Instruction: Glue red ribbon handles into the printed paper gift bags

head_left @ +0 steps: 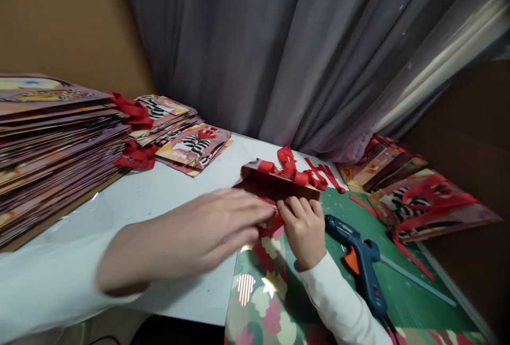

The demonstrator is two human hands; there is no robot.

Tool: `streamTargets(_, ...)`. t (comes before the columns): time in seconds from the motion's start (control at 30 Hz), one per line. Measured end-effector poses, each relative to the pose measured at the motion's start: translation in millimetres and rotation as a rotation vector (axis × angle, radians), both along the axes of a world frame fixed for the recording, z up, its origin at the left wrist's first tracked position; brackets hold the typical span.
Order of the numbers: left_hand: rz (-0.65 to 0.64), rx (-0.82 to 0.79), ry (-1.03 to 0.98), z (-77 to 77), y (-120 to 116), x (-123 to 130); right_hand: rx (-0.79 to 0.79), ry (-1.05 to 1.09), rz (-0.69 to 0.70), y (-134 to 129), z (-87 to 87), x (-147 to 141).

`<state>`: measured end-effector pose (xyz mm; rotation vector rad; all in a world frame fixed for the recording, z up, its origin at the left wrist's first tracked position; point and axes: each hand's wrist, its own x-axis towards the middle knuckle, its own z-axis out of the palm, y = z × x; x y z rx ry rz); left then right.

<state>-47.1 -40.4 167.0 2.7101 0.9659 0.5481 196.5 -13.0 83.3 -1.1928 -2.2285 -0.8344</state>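
A paper gift bag [314,194] stands in front of me with its mouth open and its inside dark red. Red ribbon [299,176] runs along its far rim and loops up behind it. My right hand [303,228] has its fingers curled over the near rim, gripping the bag there. A bit of red ribbon shows below its fingertips. Reaching in from the left, my left hand [195,228] is slightly blurred, with fingers stretched out flat across the bag's near left side. Its fingertips come close to my right hand; what lies under them is hidden.
A blue glue gun [360,260] with an orange trigger lies right on a green mat [402,292]. Flat bags [59,148] are stacked high at left; smaller bags [195,145] lie beyond. Finished-looking bags [426,204] stand right. Cut ribbons [322,169] lie behind. Curtain [239,42] hangs behind.
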Motion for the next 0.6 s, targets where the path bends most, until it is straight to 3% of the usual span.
streamTargets(0.07,0.077,0.044,0.005,-10.6,18,12,-0.016,-0.003,-0.009,-2,3.6,-1)
streamTargets(0.17,0.104,-0.123,-0.127,-22.2,33,27,-0.026,-0.007,-0.02,-1,8.6,-1)
streamTargets(0.3,0.159,-0.606,-0.772,-12.2,31,41,-0.018,-0.021,-0.039,6,12.9,-2)
streamTargets(0.4,0.023,-0.912,-1.144,2.1,29,49,-0.049,-0.036,-0.049,11,13.2,-7)
streamTargets(0.5,-0.062,-1.113,-1.198,6.5,33,54,-0.051,-0.022,-0.045,11,12.1,-13)
streamTargets(0.6,-0.078,-1.203,-1.138,-1.3,41,55,-0.022,-0.001,-0.025,9,11.9,-16)
